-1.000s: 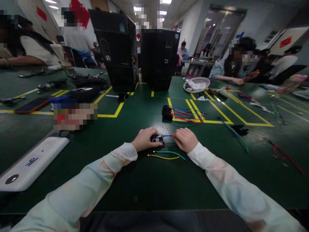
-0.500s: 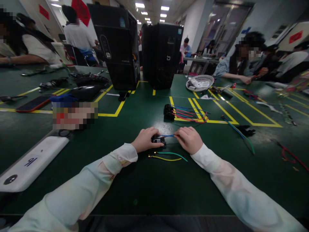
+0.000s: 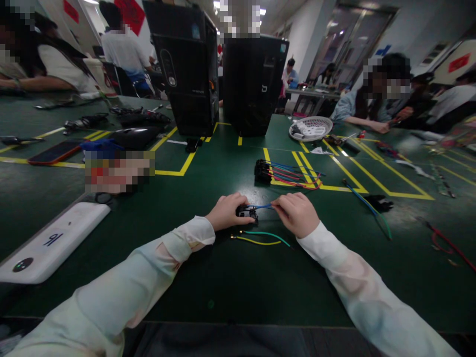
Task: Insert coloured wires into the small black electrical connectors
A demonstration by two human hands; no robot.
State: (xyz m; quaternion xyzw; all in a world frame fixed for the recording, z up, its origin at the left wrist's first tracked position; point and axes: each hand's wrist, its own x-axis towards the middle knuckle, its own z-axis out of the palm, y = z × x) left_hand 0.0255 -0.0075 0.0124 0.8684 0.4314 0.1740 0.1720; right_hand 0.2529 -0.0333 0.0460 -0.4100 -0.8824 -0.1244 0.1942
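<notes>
My left hand (image 3: 227, 212) is closed around a small black connector housing (image 3: 252, 214), with its thumb along the near side. A blue wire (image 3: 262, 206) runs from the housing to my right hand (image 3: 297, 212), whose fingertips pinch it. The wire's end at the housing is partly hidden by my left fingers. Just in front of my hands, a green wire (image 3: 269, 234) and a yellow wire (image 3: 256, 241) lie loose on the table, each with a small metal terminal at its left end.
Beyond my hands lie black connectors with several coloured wires (image 3: 263, 171). Two black computer towers (image 3: 186, 74) stand farther back. A white basket (image 3: 310, 130) is at the back right, a white device marked 16 (image 3: 55, 243) at the left. Several people sit around.
The view has shifted slightly, so most things appear a little to the right. My hands keep the same hold on the housing and the blue wire.
</notes>
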